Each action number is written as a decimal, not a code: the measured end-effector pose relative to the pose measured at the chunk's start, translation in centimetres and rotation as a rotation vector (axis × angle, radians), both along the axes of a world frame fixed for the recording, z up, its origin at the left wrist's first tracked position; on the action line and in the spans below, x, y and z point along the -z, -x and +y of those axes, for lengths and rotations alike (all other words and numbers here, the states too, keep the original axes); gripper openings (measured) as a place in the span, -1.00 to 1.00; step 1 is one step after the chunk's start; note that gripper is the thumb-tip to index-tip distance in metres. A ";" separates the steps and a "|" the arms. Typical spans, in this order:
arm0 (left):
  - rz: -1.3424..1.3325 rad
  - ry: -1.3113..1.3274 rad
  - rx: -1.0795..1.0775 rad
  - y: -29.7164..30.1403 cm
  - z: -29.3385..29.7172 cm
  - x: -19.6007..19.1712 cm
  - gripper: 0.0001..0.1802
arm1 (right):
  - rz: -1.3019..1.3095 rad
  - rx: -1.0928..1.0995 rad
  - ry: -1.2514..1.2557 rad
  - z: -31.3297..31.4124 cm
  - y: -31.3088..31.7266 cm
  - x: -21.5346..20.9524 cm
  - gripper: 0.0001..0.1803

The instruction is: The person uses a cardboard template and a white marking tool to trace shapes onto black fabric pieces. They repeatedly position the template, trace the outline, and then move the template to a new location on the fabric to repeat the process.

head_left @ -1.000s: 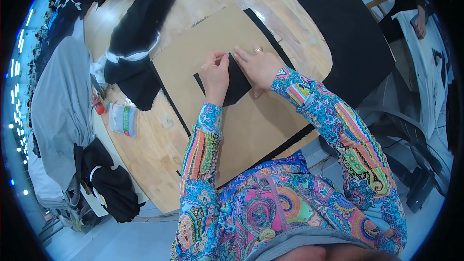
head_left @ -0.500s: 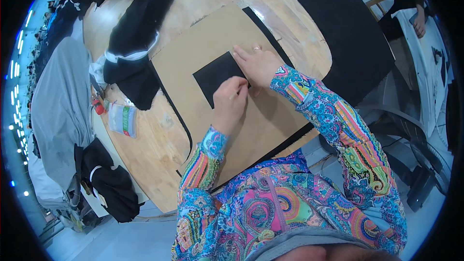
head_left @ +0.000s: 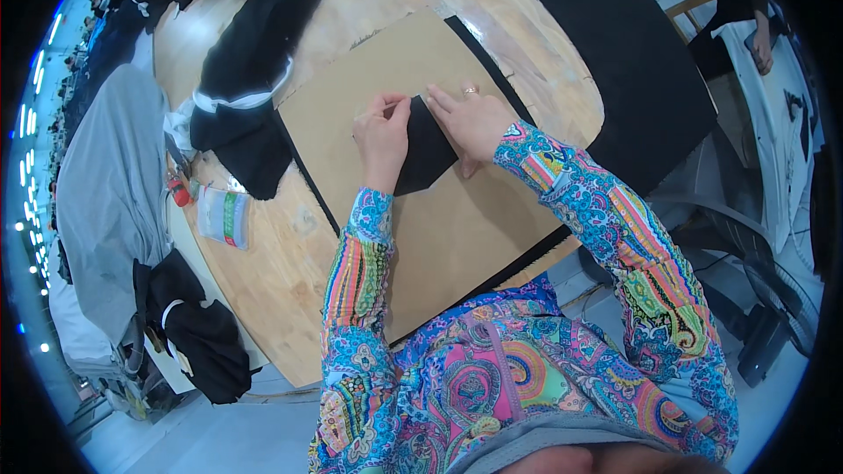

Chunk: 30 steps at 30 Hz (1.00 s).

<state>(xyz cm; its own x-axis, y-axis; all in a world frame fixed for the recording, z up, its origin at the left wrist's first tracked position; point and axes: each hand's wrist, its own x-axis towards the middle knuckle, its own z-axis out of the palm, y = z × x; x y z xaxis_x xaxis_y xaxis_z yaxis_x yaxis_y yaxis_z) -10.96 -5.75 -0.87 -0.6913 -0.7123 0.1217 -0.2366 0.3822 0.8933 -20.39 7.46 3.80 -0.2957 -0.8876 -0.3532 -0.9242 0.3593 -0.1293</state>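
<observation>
- The left hand (head_left: 382, 140) has its fingers curled, with thumb and forefinger brought together at the top corner of a black patch (head_left: 426, 158).
- The right hand (head_left: 477, 123) lies open and palm down along the patch's right edge, fingers stretched toward the same corner, a ring on one of them.
- The view is too small to tell whether the left fingers pinch anything, or whether the patch lies on top or is a gap showing cloth below.
- The patch sits near the middle of a large brown card (head_left: 483, 224); the left hand hides its left part. What shows is flat, plain and dark, straight-edged, with a blunt lower corner.
- Black cloth (head_left: 481, 50) shows from under the card along several edges, and all of this rests on a wooden table (head_left: 268, 272).
- Left of the card, a long black bundle (head_left: 263, 35) is tied with a white strip (head_left: 219, 105); below it is a small clear packet (head_left: 222, 218).
- To the right, a broad black panel (head_left: 628, 70) lies flat, clear of the hands, reaching past the table's edge.
- At far left hangs grey cloth (head_left: 114, 202); at far right another person's hand (head_left: 762, 53) is above white cloth (head_left: 764, 132).
</observation>
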 end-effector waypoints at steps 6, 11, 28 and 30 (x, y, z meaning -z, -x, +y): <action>-0.039 0.066 0.012 0.9 0.8 -0.1 -0.82 | -0.020 0.022 -0.006 0.4 0.3 -0.1 0.31; -0.064 0.144 -0.003 0.3 0.3 -0.1 -0.82 | -0.019 0.001 0.011 0.1 -0.1 0.1 0.31; -0.032 -0.460 0.152 -10.4 4.6 0.1 -0.93 | 0.059 -0.027 -0.105 -0.1 -0.2 -1.1 0.31; -0.056 -0.459 0.173 -10.2 4.7 0.2 -0.95 | 0.051 -0.012 -0.128 -0.1 -0.1 -1.2 0.31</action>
<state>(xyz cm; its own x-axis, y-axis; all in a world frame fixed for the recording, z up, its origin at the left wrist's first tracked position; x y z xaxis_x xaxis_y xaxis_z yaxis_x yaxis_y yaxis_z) -0.74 -1.09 -1.02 -0.8008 -0.5577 -0.2184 -0.2566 -0.0099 0.9665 -20.32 7.36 4.99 -0.3057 -0.8400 -0.4482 -0.9327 0.3587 -0.0361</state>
